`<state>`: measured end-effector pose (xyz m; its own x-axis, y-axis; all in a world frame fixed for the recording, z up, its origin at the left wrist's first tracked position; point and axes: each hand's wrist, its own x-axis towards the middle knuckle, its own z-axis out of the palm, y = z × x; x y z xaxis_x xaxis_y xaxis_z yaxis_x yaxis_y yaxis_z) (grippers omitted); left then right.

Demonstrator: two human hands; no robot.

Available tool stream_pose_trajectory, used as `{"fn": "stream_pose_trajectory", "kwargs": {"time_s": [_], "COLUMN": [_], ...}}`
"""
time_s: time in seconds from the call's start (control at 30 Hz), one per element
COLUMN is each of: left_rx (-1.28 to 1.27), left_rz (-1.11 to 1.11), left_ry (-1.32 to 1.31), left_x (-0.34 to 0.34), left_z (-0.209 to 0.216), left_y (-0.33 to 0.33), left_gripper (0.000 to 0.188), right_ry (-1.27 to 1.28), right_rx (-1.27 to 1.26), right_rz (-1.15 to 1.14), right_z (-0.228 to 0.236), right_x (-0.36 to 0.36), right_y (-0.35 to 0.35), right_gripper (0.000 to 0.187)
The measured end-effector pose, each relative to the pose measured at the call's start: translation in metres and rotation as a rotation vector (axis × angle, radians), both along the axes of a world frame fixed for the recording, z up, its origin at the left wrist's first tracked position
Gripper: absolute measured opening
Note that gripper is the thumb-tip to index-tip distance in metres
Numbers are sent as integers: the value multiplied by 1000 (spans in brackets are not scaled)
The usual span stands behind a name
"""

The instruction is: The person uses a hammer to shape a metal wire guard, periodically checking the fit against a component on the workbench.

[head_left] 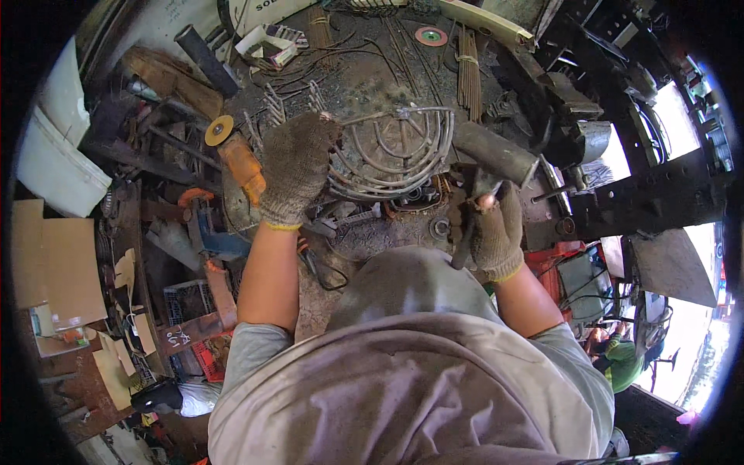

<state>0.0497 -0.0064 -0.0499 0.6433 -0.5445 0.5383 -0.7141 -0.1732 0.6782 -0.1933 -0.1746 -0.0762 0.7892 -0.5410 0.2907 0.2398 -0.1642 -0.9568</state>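
Observation:
My left hand, in a brown knitted glove, is closed on the left end of a half-round frame of bent metal rods. Curved bars nest inside one another below its straight upper side. On the right, my gloved right hand is wrapped around a dark-handled tool, perhaps a hammer; its head is partly hidden. A thick metal pipe lies just beyond that hand, beside the frame. Next to my left wrist is an orange angle grinder with a yellow disc.
A bundle of thin rods and a reddish disc lie at the back. An opened small box sits back left. Scrap metal and cardboard crowd the left. Dark steel beams stand right; a person in green is beyond.

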Motion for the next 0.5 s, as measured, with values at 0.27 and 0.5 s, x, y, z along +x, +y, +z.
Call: {"fn": "stream_pose_trajectory", "kwargs": {"time_s": [0.27, 0.5], "left_rx": [62, 7], "left_rz": [68, 45], "left_ry": [112, -79], "left_x": [21, -3], "left_z": [-31, 0], "left_y": [9, 0], "left_gripper": [26, 23], "right_ry": [-105, 57], "right_rx": [374, -379], "right_rz": [23, -96], "right_z": [14, 20], "right_x": [4, 10], "right_y": [5, 5], "right_gripper": [49, 37]}}
